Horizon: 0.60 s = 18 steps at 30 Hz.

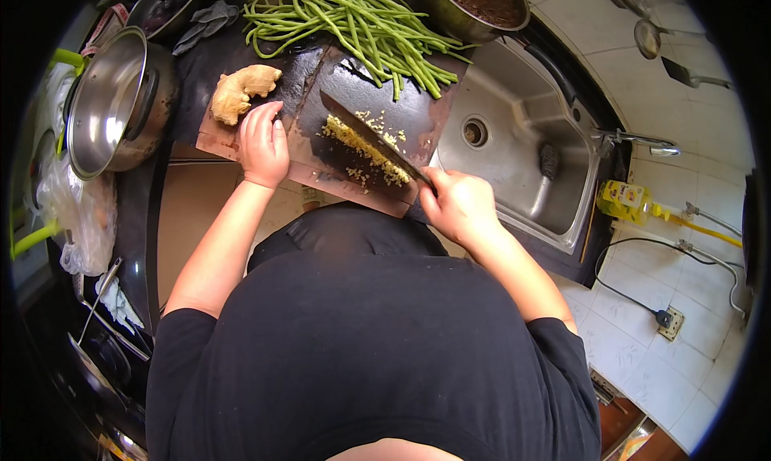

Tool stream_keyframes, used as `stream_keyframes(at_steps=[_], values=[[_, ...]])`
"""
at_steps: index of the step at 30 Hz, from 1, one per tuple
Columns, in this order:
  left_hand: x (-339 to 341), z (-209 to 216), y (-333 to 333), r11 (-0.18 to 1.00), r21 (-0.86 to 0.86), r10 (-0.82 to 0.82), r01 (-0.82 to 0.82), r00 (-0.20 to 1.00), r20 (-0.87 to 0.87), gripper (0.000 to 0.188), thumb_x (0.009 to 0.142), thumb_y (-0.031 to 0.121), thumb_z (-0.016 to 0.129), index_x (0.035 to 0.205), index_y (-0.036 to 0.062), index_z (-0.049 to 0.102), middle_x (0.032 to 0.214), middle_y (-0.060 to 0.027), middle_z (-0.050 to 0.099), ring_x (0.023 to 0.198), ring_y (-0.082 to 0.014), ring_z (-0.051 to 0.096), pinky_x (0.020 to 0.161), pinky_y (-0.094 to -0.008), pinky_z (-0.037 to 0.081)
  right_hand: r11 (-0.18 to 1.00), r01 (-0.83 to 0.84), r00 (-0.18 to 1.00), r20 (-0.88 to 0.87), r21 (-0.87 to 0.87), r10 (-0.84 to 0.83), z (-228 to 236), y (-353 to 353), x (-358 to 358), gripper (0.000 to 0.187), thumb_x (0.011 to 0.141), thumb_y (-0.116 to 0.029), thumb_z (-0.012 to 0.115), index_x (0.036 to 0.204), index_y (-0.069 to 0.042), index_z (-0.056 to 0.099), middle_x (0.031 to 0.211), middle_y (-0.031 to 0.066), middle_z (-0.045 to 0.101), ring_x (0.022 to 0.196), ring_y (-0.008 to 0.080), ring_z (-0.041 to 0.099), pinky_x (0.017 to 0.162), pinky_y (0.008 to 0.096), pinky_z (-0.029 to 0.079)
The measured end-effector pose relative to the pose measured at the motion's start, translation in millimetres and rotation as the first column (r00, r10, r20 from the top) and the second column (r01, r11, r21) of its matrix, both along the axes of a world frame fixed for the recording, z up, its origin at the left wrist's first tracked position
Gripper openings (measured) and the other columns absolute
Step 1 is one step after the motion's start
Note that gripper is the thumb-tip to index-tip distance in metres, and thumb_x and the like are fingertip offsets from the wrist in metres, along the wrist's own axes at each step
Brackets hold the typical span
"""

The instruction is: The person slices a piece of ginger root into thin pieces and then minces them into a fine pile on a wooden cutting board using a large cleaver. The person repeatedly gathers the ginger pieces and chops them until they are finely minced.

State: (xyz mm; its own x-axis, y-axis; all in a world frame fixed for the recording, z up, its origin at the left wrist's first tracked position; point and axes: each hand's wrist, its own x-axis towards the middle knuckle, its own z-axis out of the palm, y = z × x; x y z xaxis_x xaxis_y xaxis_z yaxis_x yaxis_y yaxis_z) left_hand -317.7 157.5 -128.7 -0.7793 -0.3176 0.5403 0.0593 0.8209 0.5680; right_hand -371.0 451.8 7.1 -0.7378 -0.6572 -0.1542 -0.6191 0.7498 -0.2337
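My right hand (459, 204) is closed round the handle of a kitchen knife (373, 140). The dark blade slants up and to the left across a board (301, 162) with a worn, reddish-brown edge. Finely chopped pale yellow bits, like minced ginger or garlic (353, 144), lie along the blade and in small scatters around it. My left hand (263, 146) rests on the board's left part with its fingers stretched out, holding nothing. Just beyond its fingertips lies a knobbly piece of ginger root (241, 91). A heap of long green beans (353, 23) spreads over the far side.
A steel sink (514, 124) with a tap (642, 142) is at the right. Behind it stands a metal bowl (482, 7) of brown contents. A steel pot (112, 104) and a plastic bag (80, 212) sit at the left. A yellow bottle (626, 201) is by the wall.
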Motion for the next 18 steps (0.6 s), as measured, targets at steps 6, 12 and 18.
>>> stream_keyframes(at_steps=[6, 12, 18], values=[[-1.8, 0.8, 1.2, 1.0, -0.001, -0.01, 0.01, 1.0, -0.018, 0.025, 0.084, 0.005, 0.051, 0.107, 0.0003, 0.06, 0.107, -0.015, 0.062, 0.104, -0.0329, 0.056, 0.093, -0.041, 0.042, 1.0, -0.002, 1.0, 0.017, -0.01, 0.003, 1.0, -0.1, 1.4, 0.021, 0.084, -0.026, 0.057, 0.095, -0.01, 0.065, 0.071, 0.0132, 0.065, 0.065, 0.0321, 0.064, 0.06, 0.0431, 0.052], [0.8, 0.4, -0.2, 1.0, 0.015, -0.017, 0.017, 1.0, -0.019, 0.025, 0.084, 0.005, 0.051, 0.107, 0.0003, 0.06, 0.107, -0.0152, 0.062, 0.103, -0.033, 0.056, 0.093, -0.0411, 0.042, 0.999, 0.003, 0.997, 0.072, 0.037, -0.005, 5.1, -4.6, -0.6, 0.023, 0.084, -0.025, 0.057, 0.097, -0.009, 0.065, 0.071, 0.014, 0.065, 0.066, 0.0322, 0.065, 0.061, 0.043, 0.052], [0.3, 1.0, -1.4, 1.0, 0.003, -0.017, 0.017, 1.0, -0.016, 0.024, 0.084, 0.005, 0.051, 0.106, 0.0002, 0.06, 0.107, -0.0151, 0.062, 0.103, -0.0328, 0.056, 0.093, -0.0412, 0.042, 1.0, -0.012, 0.995, 0.096, -0.007, 0.013, -8.1, -3.5, -2.5, 0.024, 0.083, -0.025, 0.058, 0.098, -0.009, 0.067, 0.073, 0.0138, 0.065, 0.066, 0.0331, 0.064, 0.063, 0.0432, 0.051]])
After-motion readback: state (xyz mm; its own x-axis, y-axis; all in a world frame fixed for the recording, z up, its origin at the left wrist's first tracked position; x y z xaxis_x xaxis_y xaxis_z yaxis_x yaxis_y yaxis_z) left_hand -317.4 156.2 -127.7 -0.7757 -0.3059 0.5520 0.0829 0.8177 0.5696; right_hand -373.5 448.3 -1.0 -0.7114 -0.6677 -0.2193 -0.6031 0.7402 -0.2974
